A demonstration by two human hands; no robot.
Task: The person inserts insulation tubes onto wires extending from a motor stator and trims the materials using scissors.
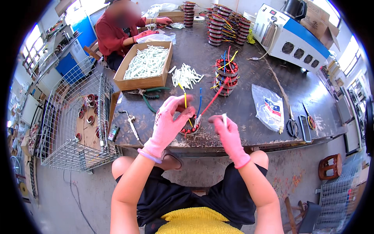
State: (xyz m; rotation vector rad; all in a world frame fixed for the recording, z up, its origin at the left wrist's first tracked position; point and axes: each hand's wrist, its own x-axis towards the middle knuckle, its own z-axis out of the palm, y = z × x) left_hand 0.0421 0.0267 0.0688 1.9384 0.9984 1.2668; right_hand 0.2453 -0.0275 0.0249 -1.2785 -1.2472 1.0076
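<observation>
A stator coil (189, 128) with red windings sits at the table's near edge, with yellow, blue and red leads standing up from it. My left hand (170, 119), in a pink glove with a lilac band at the wrist, curls its fingers and thumb around the yellow lead (185, 100). To its right rise the blue lead (200, 100) and the long red lead (214, 98). My right hand (230, 138), also gloved in pink, pinches a short white tube (224, 120), apart from the coil. Loose white tubes (187, 76) lie in a heap behind.
A cardboard box (145, 82) full of white tubes stands left; a stack of stators (226, 74) stands right of the heap. Pliers (145, 93), a torch-like tool (133, 126), a plastic bag (268, 107) and scissors (292, 125) lie about. Across the table sits another person (113, 37).
</observation>
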